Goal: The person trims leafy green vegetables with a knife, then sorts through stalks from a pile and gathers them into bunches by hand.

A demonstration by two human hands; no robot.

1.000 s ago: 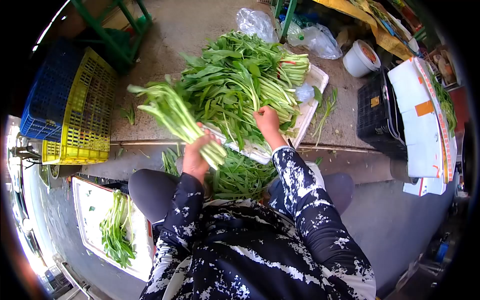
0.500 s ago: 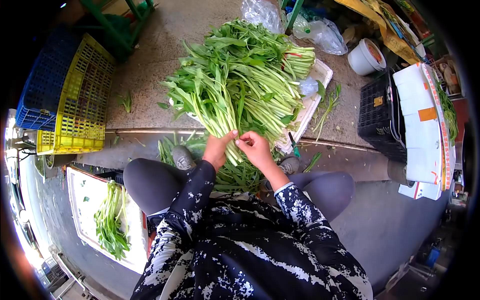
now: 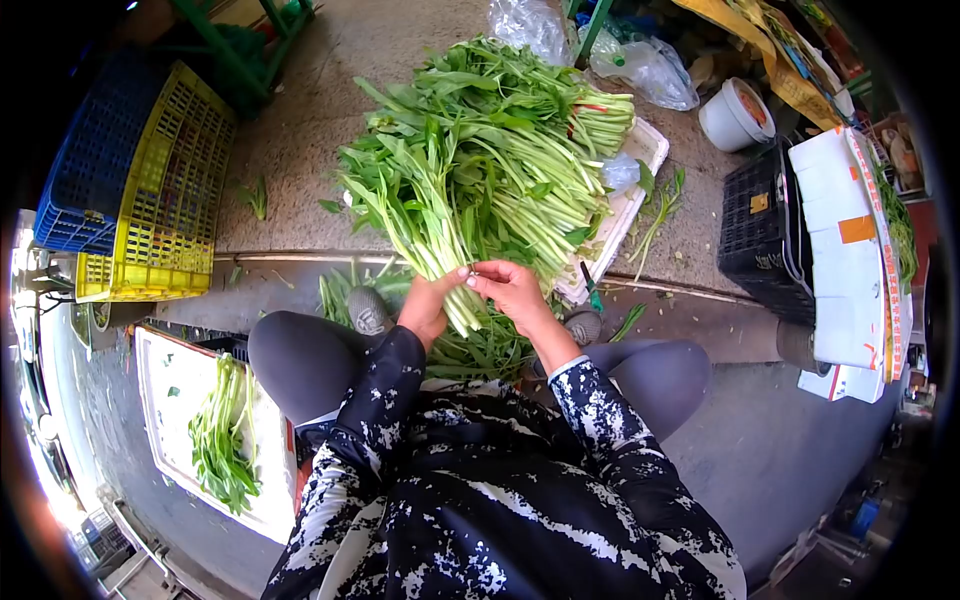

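Observation:
My left hand is wrapped round the stems of a bunch of leafy greens, whose leaves point up and away from me. My right hand meets it at the stems, thumb and forefinger pinched together; what is between them is too small to make out. Beyond and to the right, a large pile of greens lies on a white foam tray. One bundle in the pile has a red band. More greens lie below, between my shoes.
Yellow crate and blue crate stand left. A foam box lid with greens is lower left. At right are a black crate, white foam box and white bucket. A green-handled knife is by the tray.
My left hand has brought the bunch right, in front of the pile. My right hand has left the pile and come to its stems. The knife by the tray has come into view.

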